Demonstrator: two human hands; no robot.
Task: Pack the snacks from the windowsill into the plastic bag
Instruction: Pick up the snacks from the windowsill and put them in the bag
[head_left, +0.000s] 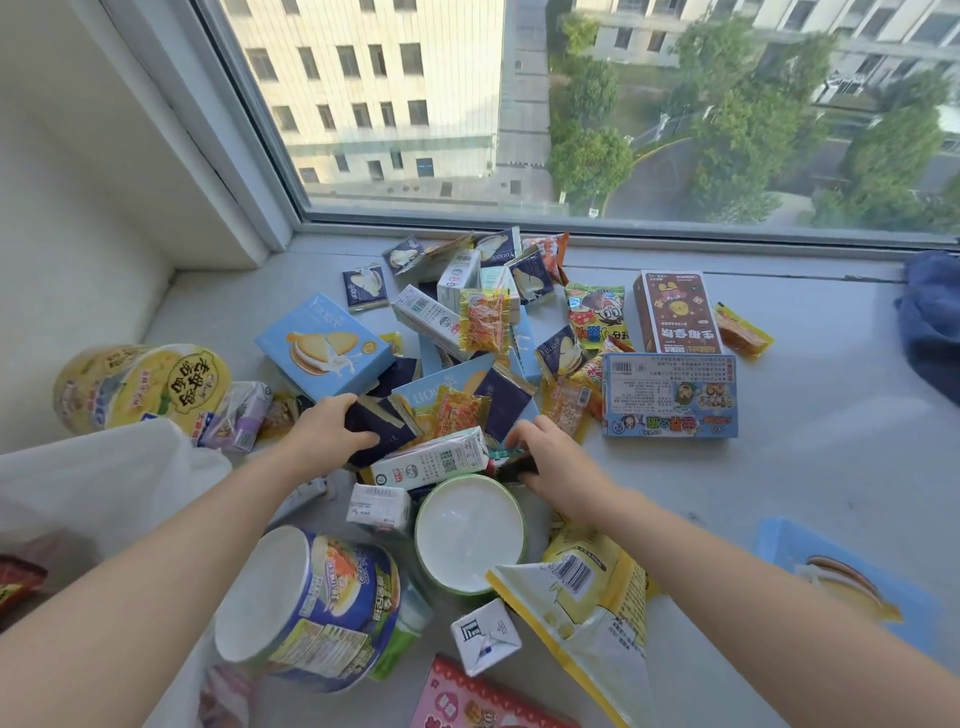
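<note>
A heap of snacks covers the grey windowsill (810, 467): light blue biscuit boxes (324, 345), small dark blue sachets, white milk cartons (431, 460), yellow wrapped sweets and noodle cups. My left hand (324, 428) grips dark blue sachets (382, 426) in the middle of the heap. My right hand (553, 460) lies next to the carton, fingers closed on a small dark packet (514, 467) with a teal edge. The white plastic bag (98, 483) lies crumpled at the left, under my left forearm.
A yellow noodle cup (140, 387) lies at the left, a blue one (311, 608) and a green-rimmed one (470, 532) near me. A yellow bag (592, 603), a brown box (675, 312) and a blue printed box (670, 395) sit to the right. Blue cloth (932, 322) lies far right.
</note>
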